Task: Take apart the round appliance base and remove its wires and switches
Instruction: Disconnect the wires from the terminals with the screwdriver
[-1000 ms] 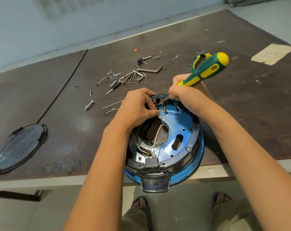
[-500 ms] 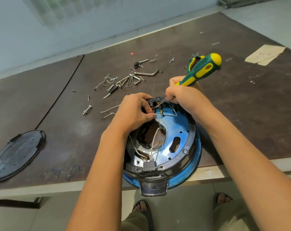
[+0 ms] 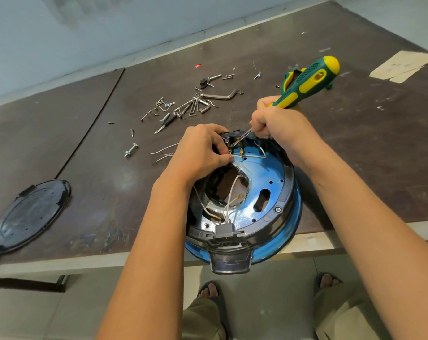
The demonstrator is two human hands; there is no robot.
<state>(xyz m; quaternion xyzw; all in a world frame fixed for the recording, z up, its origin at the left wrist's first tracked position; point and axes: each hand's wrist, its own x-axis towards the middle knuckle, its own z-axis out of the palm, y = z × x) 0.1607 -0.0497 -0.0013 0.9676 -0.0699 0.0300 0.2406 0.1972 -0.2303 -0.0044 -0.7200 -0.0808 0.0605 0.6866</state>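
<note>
- Base (image 3: 264,192) lay upside down at the near edge of the table (image 3: 355,168), with its near rim hanging past that edge. That probably brought the open underside close under the person's eyes.
- Socket (image 3: 228,231) sat in the base's near rim. White wires (image 3: 232,195) ran from it across the central hole, so the wiring was not yet out.
- Left hand (image 3: 200,150) rested on the far left part of the base with its fingers curled. Thumb and forefinger pinched one white wire just beside the terminals, likely to keep it taut and steady the base.
- Right hand (image 3: 279,126) was wrapped tight round the low end of the screwdriver (image 3: 306,82), close to the shaft, probably for fine control.
- Switch (image 3: 233,141) stood at the base's far rim, and the screwdriver tip met it among brass terminals. Whether the tip was prying or turning could not be told.
- Cover (image 3: 28,214) lay flat by the near left edge, well apart from the base, seemingly set aside to expose the inside.
- Bolt (image 3: 130,150) and two loose wire ends (image 3: 163,153) lay just beyond the left hand.
- Hex keys (image 3: 195,106) and screws were scattered toward the table's middle, within reach yet away from the work.
- Paper (image 3: 402,66) lay at the far right corner.
</note>
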